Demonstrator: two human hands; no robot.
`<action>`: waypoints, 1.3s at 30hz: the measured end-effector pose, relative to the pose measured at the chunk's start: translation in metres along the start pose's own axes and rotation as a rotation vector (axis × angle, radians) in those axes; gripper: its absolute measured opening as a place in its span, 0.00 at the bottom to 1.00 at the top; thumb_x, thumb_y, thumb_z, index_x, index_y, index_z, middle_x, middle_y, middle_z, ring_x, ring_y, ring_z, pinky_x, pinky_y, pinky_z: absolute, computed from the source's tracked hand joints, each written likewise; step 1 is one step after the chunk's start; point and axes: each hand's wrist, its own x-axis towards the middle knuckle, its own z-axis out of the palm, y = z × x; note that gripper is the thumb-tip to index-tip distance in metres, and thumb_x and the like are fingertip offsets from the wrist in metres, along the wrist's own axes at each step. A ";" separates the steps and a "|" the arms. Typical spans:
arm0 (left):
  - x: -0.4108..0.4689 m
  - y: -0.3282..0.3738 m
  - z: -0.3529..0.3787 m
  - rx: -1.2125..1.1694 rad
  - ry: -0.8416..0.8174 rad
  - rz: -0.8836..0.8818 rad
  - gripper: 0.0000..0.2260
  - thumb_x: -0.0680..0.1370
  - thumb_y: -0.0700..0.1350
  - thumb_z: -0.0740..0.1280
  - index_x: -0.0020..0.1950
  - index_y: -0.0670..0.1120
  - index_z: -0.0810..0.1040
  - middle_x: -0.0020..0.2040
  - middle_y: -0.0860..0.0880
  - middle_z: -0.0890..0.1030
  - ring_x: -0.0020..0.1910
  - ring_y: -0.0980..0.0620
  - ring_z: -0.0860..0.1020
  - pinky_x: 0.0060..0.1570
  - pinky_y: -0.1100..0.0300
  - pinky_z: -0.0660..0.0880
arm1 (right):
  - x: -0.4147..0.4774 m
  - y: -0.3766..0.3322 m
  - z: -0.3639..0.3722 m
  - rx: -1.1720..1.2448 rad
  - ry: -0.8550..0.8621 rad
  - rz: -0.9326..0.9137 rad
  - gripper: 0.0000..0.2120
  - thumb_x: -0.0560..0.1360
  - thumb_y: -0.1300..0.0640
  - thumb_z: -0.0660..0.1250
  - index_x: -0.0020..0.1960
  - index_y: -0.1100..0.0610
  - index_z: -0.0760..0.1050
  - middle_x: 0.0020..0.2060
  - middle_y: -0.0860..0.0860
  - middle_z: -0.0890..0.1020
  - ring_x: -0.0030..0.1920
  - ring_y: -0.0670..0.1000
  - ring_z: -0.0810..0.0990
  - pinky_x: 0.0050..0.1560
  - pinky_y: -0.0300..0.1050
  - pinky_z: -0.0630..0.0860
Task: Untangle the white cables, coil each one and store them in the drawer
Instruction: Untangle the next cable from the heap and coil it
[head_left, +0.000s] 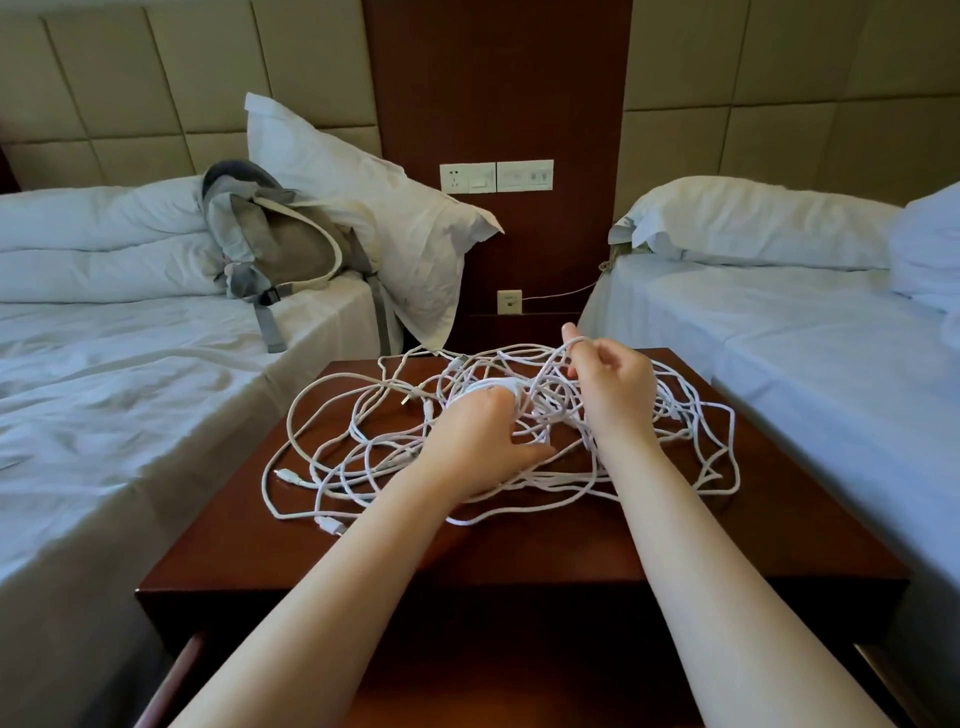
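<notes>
Right now, mid-nightstand (519, 545), my left hand (478, 447) grips a half-wound coil (488, 387) among the white cables (545, 405), my right hand (613, 395) pinching a raised strand (558, 351); tugging hard could cinch knots tighter.

White cables (488, 385) spread on a dark red-brown worktop (519, 545). Sheets (130, 389) & pillows (363, 192) white, bluish on the right. Backpack (291, 249) grey w/ tan panel, cream trim. Headboard (156, 78) beige, square-panel pattern. Wall panel (493, 78) red-brown too, switch plates (496, 176) white.
</notes>
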 end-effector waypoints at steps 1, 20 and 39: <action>0.002 -0.004 0.002 0.016 0.015 -0.008 0.19 0.71 0.54 0.71 0.35 0.48 0.63 0.38 0.49 0.72 0.38 0.51 0.71 0.35 0.59 0.64 | -0.001 -0.001 0.000 0.032 0.021 0.006 0.24 0.75 0.48 0.68 0.27 0.60 0.65 0.19 0.45 0.66 0.23 0.43 0.63 0.30 0.38 0.65; 0.004 -0.038 0.001 -0.137 0.012 -0.202 0.16 0.74 0.43 0.69 0.33 0.48 0.63 0.30 0.51 0.68 0.29 0.54 0.67 0.29 0.64 0.62 | 0.000 -0.005 -0.006 0.157 -0.302 0.064 0.09 0.68 0.60 0.67 0.32 0.57 0.69 0.20 0.44 0.63 0.22 0.43 0.59 0.25 0.36 0.59; -0.021 -0.007 -0.053 -1.405 -0.478 -0.006 0.12 0.73 0.44 0.56 0.30 0.45 0.70 0.25 0.50 0.63 0.24 0.54 0.60 0.26 0.65 0.61 | -0.020 -0.001 0.021 -0.086 -0.281 -0.376 0.10 0.76 0.53 0.64 0.39 0.51 0.80 0.26 0.45 0.77 0.28 0.48 0.73 0.31 0.47 0.69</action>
